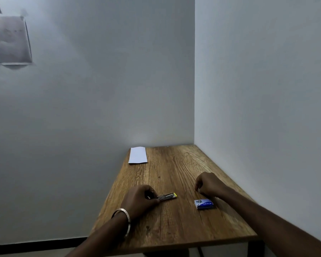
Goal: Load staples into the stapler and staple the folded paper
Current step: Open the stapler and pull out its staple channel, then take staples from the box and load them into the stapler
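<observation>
Stapler [166, 196] lies flat on the wooden table [174, 225], its near end inside the grasp of the left hand [140, 198], whose fingers curl round it and pin it to the surface. Beyond the grip the stapler's metal length runs toward the right hand, ending in a yellow tip; whether the magazine is open cannot be told at this size. A metal bangle [124, 219] sits on the left wrist, behind the grip. The right hand [208, 184] rests on the table well apart from the stapler, on the far side of its yellow tip, fingers curled inward with the thumb meeting them; it may pinch something small, but the head view does not show any object there, so its state cannot be told. A blue staple box [204, 204] lies flat just nearer the camera than the right hand, close beside the wrist, apart from the stapler; its lid position cannot be read. Folded paper [138, 155], white, lies flat at the far left corner of the table, well beyond both hands and touched by neither, its far edge near the wall. The table stands in a corner between two pale walls. On the left wall [82, 89], high up and far from the grip, hangs a grey sheet [10, 39], blurred.
</observation>
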{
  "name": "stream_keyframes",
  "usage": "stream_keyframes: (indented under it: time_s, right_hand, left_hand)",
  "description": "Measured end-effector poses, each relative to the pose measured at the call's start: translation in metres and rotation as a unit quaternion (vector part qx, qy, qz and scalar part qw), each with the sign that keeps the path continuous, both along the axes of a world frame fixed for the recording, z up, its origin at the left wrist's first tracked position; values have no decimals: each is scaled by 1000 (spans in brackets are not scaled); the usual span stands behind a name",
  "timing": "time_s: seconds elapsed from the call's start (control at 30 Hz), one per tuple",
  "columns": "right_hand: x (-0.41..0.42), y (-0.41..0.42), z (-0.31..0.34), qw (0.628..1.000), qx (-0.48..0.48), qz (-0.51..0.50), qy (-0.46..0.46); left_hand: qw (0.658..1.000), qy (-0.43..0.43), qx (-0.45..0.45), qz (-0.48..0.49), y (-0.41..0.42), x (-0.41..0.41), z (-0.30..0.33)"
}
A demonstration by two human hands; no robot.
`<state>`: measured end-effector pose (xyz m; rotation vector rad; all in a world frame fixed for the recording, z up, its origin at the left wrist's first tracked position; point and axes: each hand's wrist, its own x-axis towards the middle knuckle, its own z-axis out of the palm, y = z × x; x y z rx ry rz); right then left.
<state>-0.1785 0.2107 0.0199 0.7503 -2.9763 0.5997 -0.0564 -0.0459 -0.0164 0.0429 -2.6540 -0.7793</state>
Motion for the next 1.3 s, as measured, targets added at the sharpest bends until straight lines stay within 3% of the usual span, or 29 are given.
stream_keyframes:
  time_s: [0.13, 0.3, 0.43, 0.53, 0.6, 0.73, 0.9, 1.03, 1.3]
  right_hand:
    - [3, 3, 1, 1000, -2, 8, 4]
    - [21, 16, 3, 992, -105, 13, 65]
    - [41, 36, -8, 991, -110, 69, 28]
    - [51, 46, -22, 994, -71, 87, 13]
    - [53, 47, -28, 994, -57, 90, 17]
    - [53, 36, -29, 992, -58, 103, 41]
    - [55, 20, -31, 987, -71, 137, 40]
    - [52, 19, -31, 985, -80, 148, 33]
    - [47, 19, -33, 984, -91, 152, 28]
  left_hand:
    - [1000, -9, -3, -7, -1, 0, 1]
    - [1000, -13, 9, -12, -3, 5, 2]
    - [999, -37, 33, 3, 0, 17, 9]
    - [994, 61, 55, 78, 12, 35, 11]
    - [988, 91, 107, 67, 26, 48, 12]
    - [964, -51, 259, -33, 64, 56, 27]
    - [917, -173, 356, -46, 87, 43, 41]
    - [898, -213, 384, -21, 91, 36, 48]
    - [899, -231, 372, -19, 92, 22, 45]
